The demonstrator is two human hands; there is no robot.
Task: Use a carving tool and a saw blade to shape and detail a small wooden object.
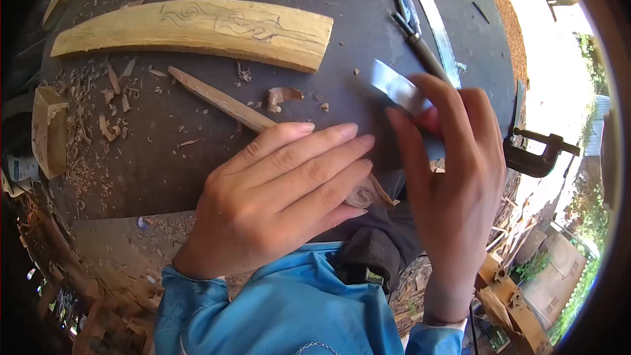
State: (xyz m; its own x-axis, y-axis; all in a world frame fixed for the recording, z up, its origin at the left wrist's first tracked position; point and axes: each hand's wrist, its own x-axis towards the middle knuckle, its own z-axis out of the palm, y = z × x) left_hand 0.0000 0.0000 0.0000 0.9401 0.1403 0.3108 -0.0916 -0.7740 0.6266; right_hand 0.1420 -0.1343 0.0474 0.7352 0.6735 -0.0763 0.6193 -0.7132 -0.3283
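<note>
Our left hand lies palm down over a tapered stick, its fingers stretched out straight and nearly side by side. We cannot tell whether it grips the wood underneath. The stick is at the near side of the dark table, its pointed end reaching out to the upper left of our knuckles. A curled wooden end, cut with a spiral, shows just past our fingertips; our hand hides whether it belongs to the same stick.

Our right hand is bent, pinching a pale, flat piece between thumb and fingers. The piece is blurred, and we cannot tell what it is.

Beyond our hands lies a curved yellow board with swirling lines drawn on it. Between it and our left hand sits a curled shaving. A wood block stands at the left edge, a metal strip and a dark rod lie at the upper right, and a black clamp is at the right edge.
</note>
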